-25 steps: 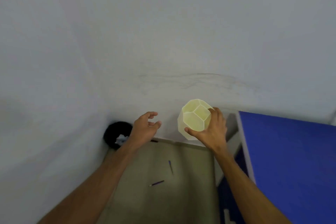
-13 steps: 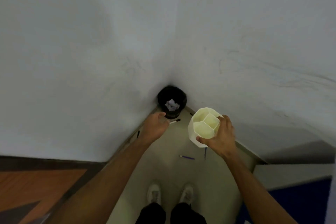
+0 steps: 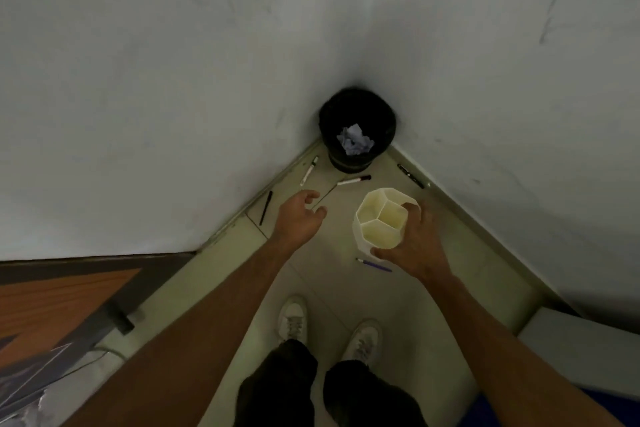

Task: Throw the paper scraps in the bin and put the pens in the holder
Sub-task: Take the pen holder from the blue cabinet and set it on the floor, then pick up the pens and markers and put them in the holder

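Note:
My right hand [image 3: 417, 246] grips a cream hexagonal pen holder [image 3: 379, 222] with three empty compartments, held above the floor. My left hand [image 3: 299, 217] hovers open and empty to the holder's left. A black bin [image 3: 356, 111] stands in the wall corner with crumpled paper scraps [image 3: 355, 140] inside. Pens lie on the floor: a white marker [image 3: 309, 170] by the left wall, a red-capped marker [image 3: 354, 180] in front of the bin, a black pen [image 3: 266, 207] at the left skirting, a dark pen [image 3: 410, 176] by the right wall, and a purple pen [image 3: 374, 264] under my right hand.
Two white walls meet at the corner behind the bin. My white shoes [image 3: 292, 319] stand on the pale floor below. A wooden desk top [image 3: 52, 298] is at the lower left, and a grey and blue panel [image 3: 581, 350] at the lower right.
The view has swung down and left from the wall to the corner, bringing the bin and the floor pens into sight. Both hands have lowered; my right still holds the holder.

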`<act>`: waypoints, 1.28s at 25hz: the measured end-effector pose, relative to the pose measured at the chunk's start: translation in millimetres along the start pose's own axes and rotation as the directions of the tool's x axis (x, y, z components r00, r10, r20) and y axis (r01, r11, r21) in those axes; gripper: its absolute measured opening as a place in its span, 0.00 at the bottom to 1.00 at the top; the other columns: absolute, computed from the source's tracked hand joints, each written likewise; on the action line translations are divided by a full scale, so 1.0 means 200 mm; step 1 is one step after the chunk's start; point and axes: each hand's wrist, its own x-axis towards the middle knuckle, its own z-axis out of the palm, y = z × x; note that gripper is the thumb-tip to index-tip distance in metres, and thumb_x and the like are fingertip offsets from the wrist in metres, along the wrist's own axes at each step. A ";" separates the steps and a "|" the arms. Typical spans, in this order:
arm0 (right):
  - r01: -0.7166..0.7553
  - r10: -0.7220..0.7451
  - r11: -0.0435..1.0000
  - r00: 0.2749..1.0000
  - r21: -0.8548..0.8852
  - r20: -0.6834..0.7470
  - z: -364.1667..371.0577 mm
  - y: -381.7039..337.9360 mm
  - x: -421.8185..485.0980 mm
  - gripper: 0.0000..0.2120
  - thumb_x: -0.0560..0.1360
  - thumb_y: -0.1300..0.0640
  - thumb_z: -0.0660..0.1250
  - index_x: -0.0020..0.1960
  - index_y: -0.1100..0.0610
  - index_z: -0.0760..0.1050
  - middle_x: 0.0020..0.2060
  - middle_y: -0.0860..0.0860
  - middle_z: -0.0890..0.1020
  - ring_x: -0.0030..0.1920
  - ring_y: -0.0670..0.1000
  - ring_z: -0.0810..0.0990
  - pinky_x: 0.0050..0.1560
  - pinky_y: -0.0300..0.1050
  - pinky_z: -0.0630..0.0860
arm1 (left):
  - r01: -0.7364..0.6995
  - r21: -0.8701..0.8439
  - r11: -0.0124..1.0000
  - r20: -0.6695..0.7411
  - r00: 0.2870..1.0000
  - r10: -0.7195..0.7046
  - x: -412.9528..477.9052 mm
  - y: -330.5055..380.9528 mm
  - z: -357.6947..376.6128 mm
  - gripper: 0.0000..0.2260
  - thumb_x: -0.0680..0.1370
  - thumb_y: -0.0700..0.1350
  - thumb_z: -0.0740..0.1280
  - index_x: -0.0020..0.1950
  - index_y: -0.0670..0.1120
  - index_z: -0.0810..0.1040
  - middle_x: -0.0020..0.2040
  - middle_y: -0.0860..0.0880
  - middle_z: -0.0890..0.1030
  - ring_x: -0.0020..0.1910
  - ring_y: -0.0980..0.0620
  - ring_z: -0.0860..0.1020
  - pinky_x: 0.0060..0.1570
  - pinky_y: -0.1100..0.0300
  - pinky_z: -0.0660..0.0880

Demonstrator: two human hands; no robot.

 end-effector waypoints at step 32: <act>0.369 -0.395 0.884 0.918 -0.286 -0.037 1.18 0.98 1.11 0.36 0.64 0.38 0.76 0.65 0.50 0.66 0.61 0.51 0.71 0.55 0.51 0.74 0.50 0.50 0.79 | -0.541 0.464 0.701 0.222 0.838 0.499 1.72 -0.72 1.00 0.17 0.75 0.48 0.70 0.63 0.45 0.78 0.59 0.46 0.81 0.49 0.49 0.81 0.46 0.61 0.72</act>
